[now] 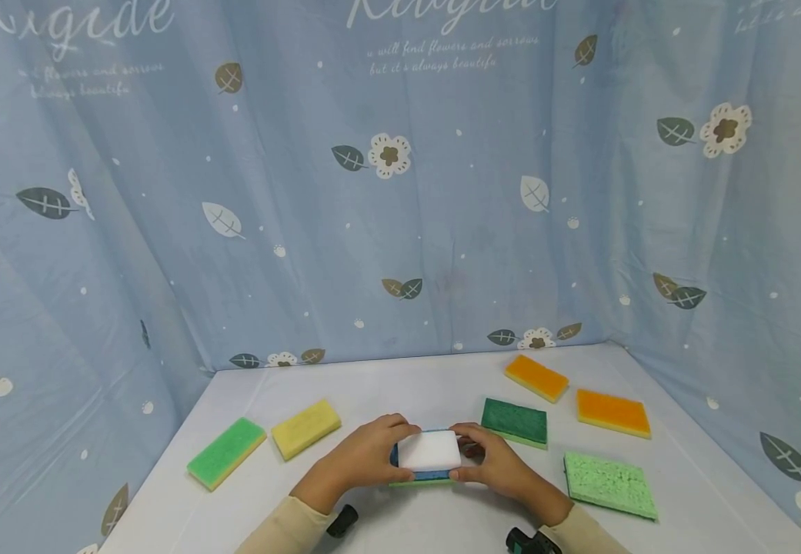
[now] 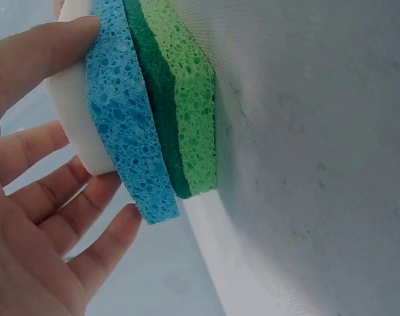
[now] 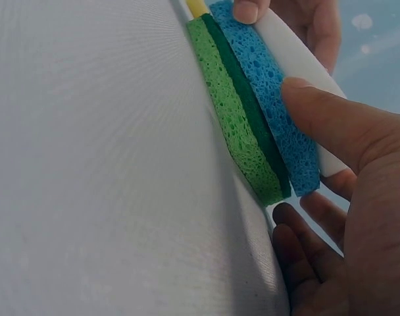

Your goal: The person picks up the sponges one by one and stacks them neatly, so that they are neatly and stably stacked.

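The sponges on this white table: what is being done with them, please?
A person's left hand and right hand hold a white block and a blue sponge from both sides, the block on top. Under them is a two-layer green sponge, on the table. To the left lie a green-topped sponge and a yellow sponge; to the right, four more sponges.

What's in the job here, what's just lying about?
In the job, apparently:
white block
blue sponge, pinched by left grip and right grip
bottom green sponge

Lying about:
green-yellow sponge
yellow sponge
dark green sponge
far orange sponge
near orange sponge
pale green sponge
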Demonstrator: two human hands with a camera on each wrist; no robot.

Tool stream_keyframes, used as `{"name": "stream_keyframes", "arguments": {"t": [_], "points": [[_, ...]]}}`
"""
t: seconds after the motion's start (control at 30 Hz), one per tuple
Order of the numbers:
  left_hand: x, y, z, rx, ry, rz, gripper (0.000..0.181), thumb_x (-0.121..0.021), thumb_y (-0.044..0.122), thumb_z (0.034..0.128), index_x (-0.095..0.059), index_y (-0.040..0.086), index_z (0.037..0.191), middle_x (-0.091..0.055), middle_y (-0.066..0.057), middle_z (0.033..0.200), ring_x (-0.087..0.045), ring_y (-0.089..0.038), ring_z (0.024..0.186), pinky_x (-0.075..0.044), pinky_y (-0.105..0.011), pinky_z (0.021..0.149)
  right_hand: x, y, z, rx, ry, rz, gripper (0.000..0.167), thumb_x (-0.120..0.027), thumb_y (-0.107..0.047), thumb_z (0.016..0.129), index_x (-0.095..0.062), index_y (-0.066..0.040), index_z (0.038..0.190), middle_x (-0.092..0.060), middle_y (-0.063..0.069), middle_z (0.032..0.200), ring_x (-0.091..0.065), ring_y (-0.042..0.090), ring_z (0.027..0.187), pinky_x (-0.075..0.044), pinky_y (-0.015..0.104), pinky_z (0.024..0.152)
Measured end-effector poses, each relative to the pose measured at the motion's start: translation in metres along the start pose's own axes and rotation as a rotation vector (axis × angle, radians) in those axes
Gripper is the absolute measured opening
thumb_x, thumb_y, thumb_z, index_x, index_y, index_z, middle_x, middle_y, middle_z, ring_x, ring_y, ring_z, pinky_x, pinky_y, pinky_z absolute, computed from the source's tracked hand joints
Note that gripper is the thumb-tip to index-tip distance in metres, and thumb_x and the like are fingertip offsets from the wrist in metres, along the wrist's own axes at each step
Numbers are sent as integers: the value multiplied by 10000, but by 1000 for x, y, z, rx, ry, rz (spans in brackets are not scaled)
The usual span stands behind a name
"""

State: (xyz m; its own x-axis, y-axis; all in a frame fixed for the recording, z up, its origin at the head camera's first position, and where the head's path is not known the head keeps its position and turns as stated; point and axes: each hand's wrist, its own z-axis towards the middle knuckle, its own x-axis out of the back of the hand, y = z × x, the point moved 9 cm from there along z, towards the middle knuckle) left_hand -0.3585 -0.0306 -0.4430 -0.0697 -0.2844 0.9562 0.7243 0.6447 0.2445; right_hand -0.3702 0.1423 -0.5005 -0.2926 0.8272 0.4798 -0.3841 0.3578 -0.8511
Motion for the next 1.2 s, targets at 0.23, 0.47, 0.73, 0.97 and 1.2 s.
{"name": "stream_keyframes", "arguments": {"t": [0.23, 0.47, 0.73, 0.97, 1.2], "points": [[-2, -2, 1, -8, -1, 5, 643, -778, 504, 788, -584, 219, 1329, -548, 89, 1218, -535, -65, 1073, -492, -293, 876, 0, 1, 0, -23, -12, -3, 666, -826, -309, 790, -540, -113, 1359, -586, 22, 1228, -580, 205, 1027, -496, 348, 874], [0, -4, 0, -14, 3, -12, 703, -790, 539, 753, -577, 210, 1337, -540, 89, 1235, -529, -68, 1080, -488, -310, 882, 1, 2, 1, -23, -10, -14, 751, -793, -341, 822, -454, -63, 1431, -571, 73, 1245, -568, 237, 1043, -486, 362, 889], [4, -12, -6, 13, 4, -24, 794, -753, 635, 730, -568, 191, 1362, -539, 88, 1242, -529, -83, 1099, -484, -350, 902, 1, 5, 0, -19, 3, 25, 671, -775, -309, 846, -492, -59, 1401, -581, 69, 1241, -576, 243, 1041, -497, 341, 873], [20, -32, -17, 63, 50, -25, 806, -564, 744, 810, -555, 176, 1381, -541, 34, 1271, -539, -156, 1134, -479, -419, 913, 2, 1, 0, -11, 3, 40, 663, -775, -304, 846, -497, -76, 1403, -574, 69, 1255, -580, 255, 1046, -495, 342, 875], [41, -80, -38, 209, 155, -1, 721, -518, 711, 864, -585, 184, 1351, -554, -16, 1283, -538, -227, 1166, -451, -474, 949, 1, 3, 0, -18, -6, 56, 632, -766, -241, 859, -497, -66, 1402, -560, 88, 1284, -580, 259, 1054, -497, 375, 881]]}}
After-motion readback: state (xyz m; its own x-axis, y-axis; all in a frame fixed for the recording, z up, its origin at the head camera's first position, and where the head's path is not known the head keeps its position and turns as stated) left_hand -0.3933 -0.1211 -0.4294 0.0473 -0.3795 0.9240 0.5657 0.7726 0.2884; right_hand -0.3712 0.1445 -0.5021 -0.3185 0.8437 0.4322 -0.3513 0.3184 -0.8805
